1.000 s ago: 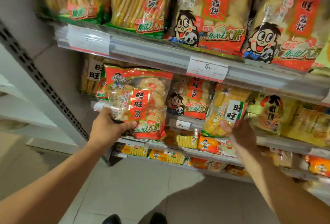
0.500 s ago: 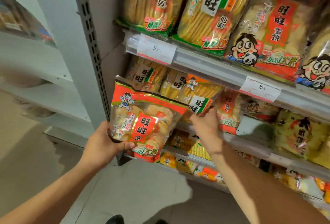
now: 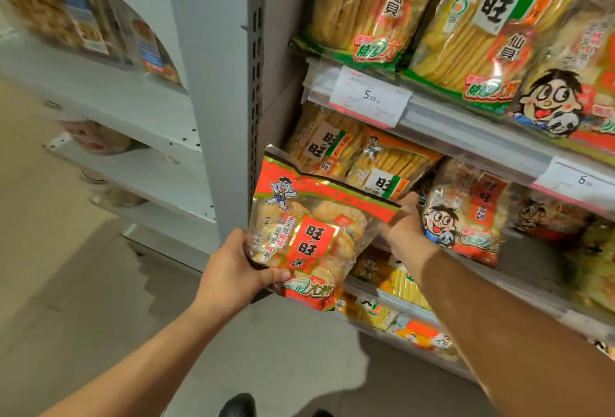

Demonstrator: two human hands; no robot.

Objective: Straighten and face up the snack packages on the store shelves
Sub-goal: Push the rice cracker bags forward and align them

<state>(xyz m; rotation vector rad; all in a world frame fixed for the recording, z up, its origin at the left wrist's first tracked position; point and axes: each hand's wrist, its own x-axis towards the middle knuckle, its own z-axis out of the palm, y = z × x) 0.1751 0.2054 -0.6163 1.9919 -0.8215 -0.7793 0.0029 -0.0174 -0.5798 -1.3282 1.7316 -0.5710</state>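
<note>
My left hand [image 3: 234,273] grips the lower left corner of a red and gold rice-cracker bag [image 3: 309,233], held upright off the shelf, face toward me. My right hand [image 3: 407,223] reaches behind that bag's right edge to the bottom of an orange and yellow cracker bag [image 3: 387,170] on the middle shelf; its fingers are hidden, so its hold is unclear. A red and clear bag with a cartoon face [image 3: 466,213] stands just right of my right hand. Large yellow cracker bags [image 3: 366,7] fill the top shelf.
A grey slotted upright post [image 3: 229,90] stands left of the shelves. Price tags [image 3: 369,97] hang on the shelf rail [image 3: 482,137]. Smaller snack packs [image 3: 399,283] line the lower shelves. White shelving [image 3: 139,107] with blurred goods is at the left, tiled floor [image 3: 100,316] below.
The view has swung left and closer. My left hand kept the red bag, now lower and left. My right hand moved left from the yellow bag to the orange bag behind it.
</note>
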